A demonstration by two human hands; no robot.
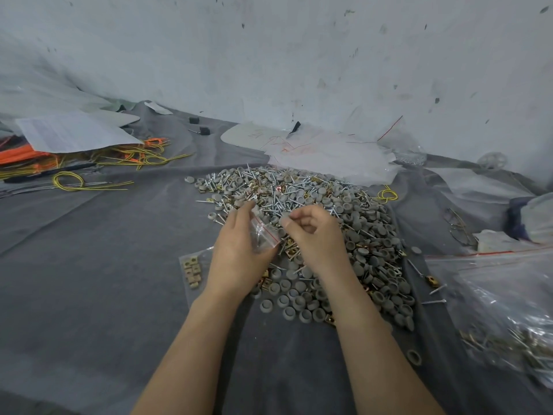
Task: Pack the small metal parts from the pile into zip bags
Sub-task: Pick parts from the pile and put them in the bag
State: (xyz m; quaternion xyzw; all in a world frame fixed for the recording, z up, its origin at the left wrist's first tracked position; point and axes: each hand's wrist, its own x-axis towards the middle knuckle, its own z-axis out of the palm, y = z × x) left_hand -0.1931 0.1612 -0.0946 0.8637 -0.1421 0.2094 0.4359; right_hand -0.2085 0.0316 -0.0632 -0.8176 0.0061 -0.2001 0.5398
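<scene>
A big pile of small parts (335, 217) lies on the grey cloth: silver screws, grey round caps and brass clips mixed together. My left hand (239, 250) holds a small clear zip bag (263, 233) with a red seal line, just above the near left side of the pile. My right hand (314, 235) hovers beside the bag's mouth with fingers curled and pinched; whether a part sits between the fingertips I cannot tell. A second small bag with brass clips (191, 269) lies flat left of my left wrist.
A large clear bag of packed parts (505, 322) lies at the right. Yellow and orange wires (113, 163) and paper sheets (71, 133) sit at the far left. Loose plastic bags (329, 157) lie behind the pile, against a white wall.
</scene>
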